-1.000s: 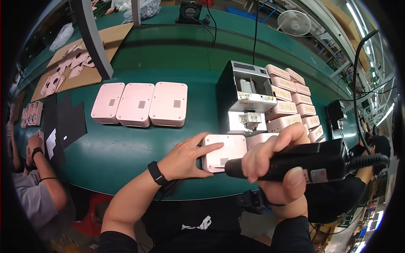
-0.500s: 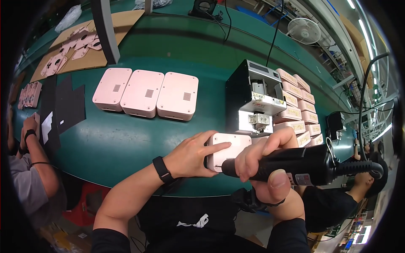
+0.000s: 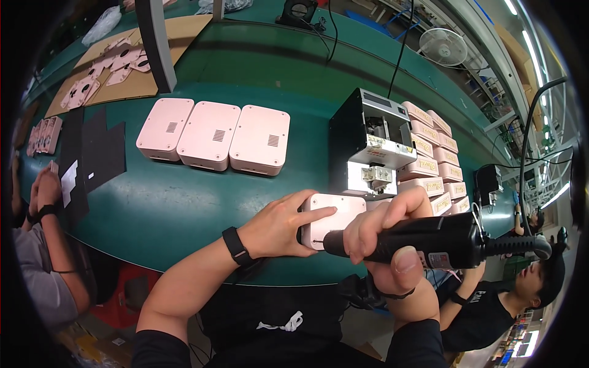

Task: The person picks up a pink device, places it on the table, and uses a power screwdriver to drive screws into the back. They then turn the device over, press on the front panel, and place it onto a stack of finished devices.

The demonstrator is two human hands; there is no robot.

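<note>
A corded black electric screwdriver [image 3: 429,238] lies across my right hand [image 3: 392,230], whose fingers wrap round its barrel. Its bit points left, at a corner hole of a pink plastic box [image 3: 345,207] near the bench's front edge. My left hand [image 3: 276,228] holds that box from the left, with the index finger stretched over its top and the thumb at the near side. Part of the box is hidden behind my right hand and the tool. Behind it stands a black and white screw feeder [image 3: 374,150].
Three pink boxes [image 3: 208,132] sit in a row on the green bench [image 3: 184,211]. Pink cases [image 3: 423,147] are stacked right of the feeder. Far left are pink panels [image 3: 123,58] on cardboard [image 3: 172,37] and a co-worker's hands [image 3: 46,187]. Another person [image 3: 491,313] sits at right.
My hands, the screwdriver and the held box stay nearly in place. The person at right has turned, and an arm shows there now. The left co-worker's hands have shifted slightly.
</note>
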